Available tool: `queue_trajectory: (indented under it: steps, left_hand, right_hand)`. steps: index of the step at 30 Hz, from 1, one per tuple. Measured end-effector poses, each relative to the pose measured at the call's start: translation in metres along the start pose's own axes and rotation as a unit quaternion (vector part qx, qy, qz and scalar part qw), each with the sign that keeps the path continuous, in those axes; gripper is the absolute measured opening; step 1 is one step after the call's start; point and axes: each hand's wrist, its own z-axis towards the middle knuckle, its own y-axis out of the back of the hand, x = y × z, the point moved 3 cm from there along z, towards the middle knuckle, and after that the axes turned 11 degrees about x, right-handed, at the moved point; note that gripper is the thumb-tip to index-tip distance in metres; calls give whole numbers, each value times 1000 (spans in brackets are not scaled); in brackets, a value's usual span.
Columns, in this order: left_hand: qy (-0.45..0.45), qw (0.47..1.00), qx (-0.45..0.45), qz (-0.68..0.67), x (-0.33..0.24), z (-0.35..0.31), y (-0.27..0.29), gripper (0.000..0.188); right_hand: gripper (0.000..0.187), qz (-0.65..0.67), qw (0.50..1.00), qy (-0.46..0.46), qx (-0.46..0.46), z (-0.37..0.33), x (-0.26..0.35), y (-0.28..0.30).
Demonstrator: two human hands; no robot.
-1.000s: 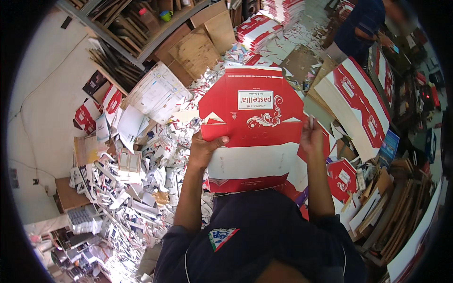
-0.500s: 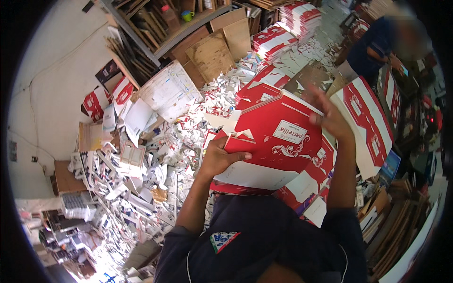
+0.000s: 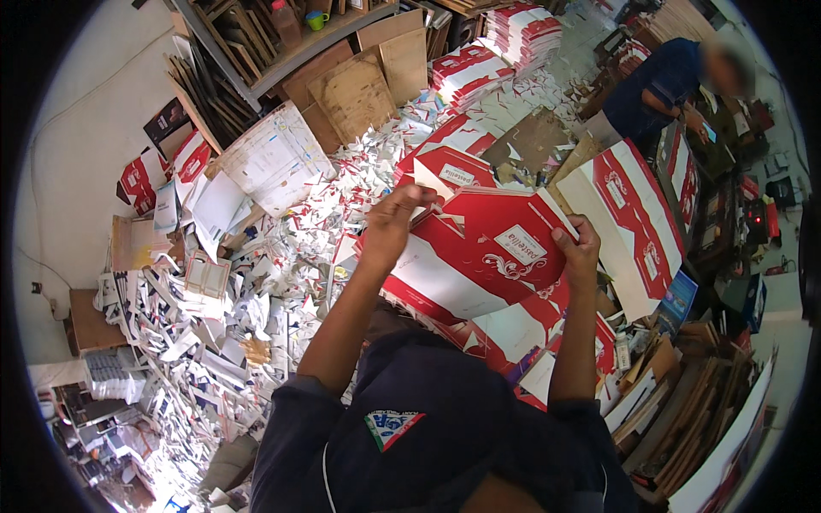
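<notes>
In front of my chest lies a red-and-white printed cardboard box blank (image 3: 479,248), tilted, with layered edges like a small stack. My right hand (image 3: 579,250) grips its right edge, thumb on the printed face and fingers behind. At its upper left corner, my left hand (image 3: 393,227) is closed in a pinch on a pointed white cardboard scrap (image 3: 434,178). Whether that scrap is still joined to the blank is hard to make out. More red-and-white blanks (image 3: 522,329) lie underneath, close to my body.
Paper offcuts (image 3: 282,265) heap across the floor at left. Stacked printed blanks (image 3: 523,38) stand at the back; another pile of blanks (image 3: 637,214) sits at right. Wooden boards (image 3: 352,96) lean against a shelf (image 3: 321,51). A person (image 3: 654,90) in dark blue is at far right.
My left hand has shifted from gripping the blank's left side to pinching at its upper corner. The right hand, raised with spread fingers before, now grips the right edge.
</notes>
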Motion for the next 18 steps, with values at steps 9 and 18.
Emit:
queue_trajectory:
  steps: [9, 18]
  left_hand:
    - [66, 994, 70, 48, -18, 9, -2, 38]
    - [49, 969, -233, 61, -13, 17, 88, 63]
  right_hand:
    - [34, 31, 999, 16, 12, -2, -19, 8]
    - [34, 34, 999, 32, -9, -7, -25, 15]
